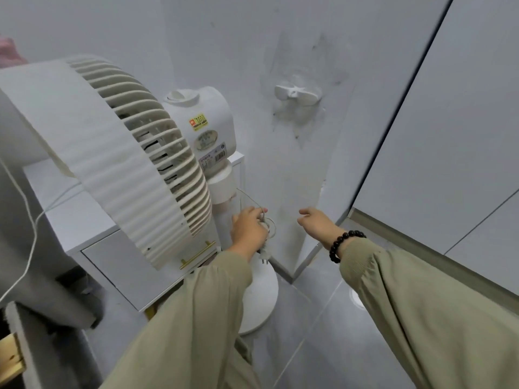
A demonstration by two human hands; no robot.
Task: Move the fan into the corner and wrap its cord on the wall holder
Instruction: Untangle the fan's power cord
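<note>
A white pedestal fan (134, 153) stands in the wall corner, its round base (261, 299) on the grey floor. My left hand (248, 228) is closed around the fan's thin cord (252, 200) beside the pole, and the plug (264, 258) hangs below my fist. A loop of cord shows by my fingers. My right hand (317, 223) hovers to the right with fingers loosely apart, holding nothing. The white wall holder (297, 94) is fixed on the scuffed wall above both hands, with no cord on it.
A white cabinet with a brass handle (196, 255) stands left of the fan. Another white cable (31, 220) hangs at the far left. White panel doors (449, 136) fill the right side. A round floor drain (358, 299) lies under my right sleeve.
</note>
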